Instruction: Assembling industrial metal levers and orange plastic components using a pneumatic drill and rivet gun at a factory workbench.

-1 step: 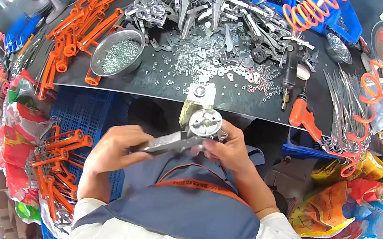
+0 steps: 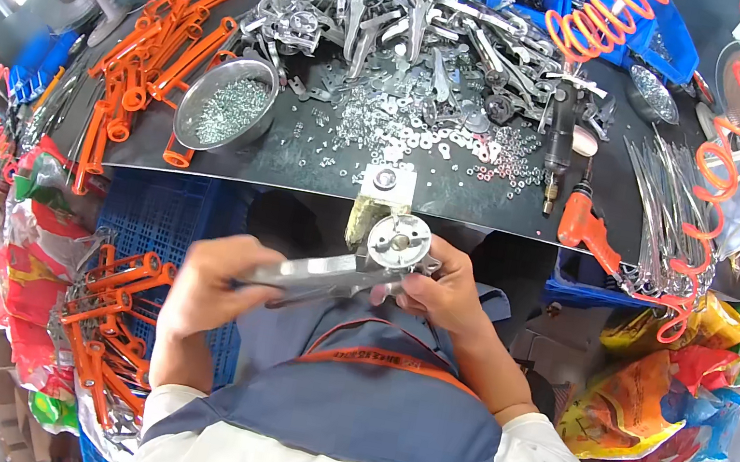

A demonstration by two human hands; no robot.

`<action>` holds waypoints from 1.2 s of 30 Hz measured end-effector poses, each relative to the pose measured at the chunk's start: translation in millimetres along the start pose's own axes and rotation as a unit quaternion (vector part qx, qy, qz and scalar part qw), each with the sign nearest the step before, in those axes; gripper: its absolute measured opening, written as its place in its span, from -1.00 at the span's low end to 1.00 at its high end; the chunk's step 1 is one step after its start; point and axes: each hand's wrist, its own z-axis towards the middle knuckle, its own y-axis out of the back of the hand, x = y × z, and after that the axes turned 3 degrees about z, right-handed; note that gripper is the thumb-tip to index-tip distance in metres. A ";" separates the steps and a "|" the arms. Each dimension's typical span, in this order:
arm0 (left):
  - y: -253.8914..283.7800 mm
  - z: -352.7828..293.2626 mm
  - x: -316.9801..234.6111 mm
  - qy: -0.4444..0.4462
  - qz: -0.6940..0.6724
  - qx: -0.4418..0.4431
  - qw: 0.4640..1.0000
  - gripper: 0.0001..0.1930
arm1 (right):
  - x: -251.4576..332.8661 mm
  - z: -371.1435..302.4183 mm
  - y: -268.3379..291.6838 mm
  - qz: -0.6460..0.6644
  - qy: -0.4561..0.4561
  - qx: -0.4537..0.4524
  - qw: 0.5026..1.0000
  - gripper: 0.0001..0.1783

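- A grey metal lever assembly [image 2: 319,271] is at the centre of the frame, below the near edge of the black workbench [image 2: 288,164].
- Its long axis runs mostly across the frame, climbing slightly from the lower left towards the right, where its round slotted head [image 2: 399,242] sits.
- The left hand [image 2: 220,279], blurred, is wrapped around the assembly's left end; the lever extends rightward from its fingers.
- The right hand [image 2: 446,291] grasps the other end, thumb and fingertips pressed against the metal just beside and below the round head; its exact finger contacts are partly hidden.
- The right hand is therefore nearer the head, the left hand nearer the far tip of the lever.
- Just up and left of the head hangs a yellowish block [image 2: 359,221], under a pale square plate [image 2: 388,184] at the bench edge; I cannot tell whether head and block touch.
- A heap of metal levers [image 2: 355,28] lies at upper centre, well apart from both hands.
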 end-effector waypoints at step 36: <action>-86.0 45.8 -6.4 0.097 -0.434 -0.080 0.892 -0.68 | 54.9 113.9 137.2 -0.771 0.312 -0.146 0.536 -0.90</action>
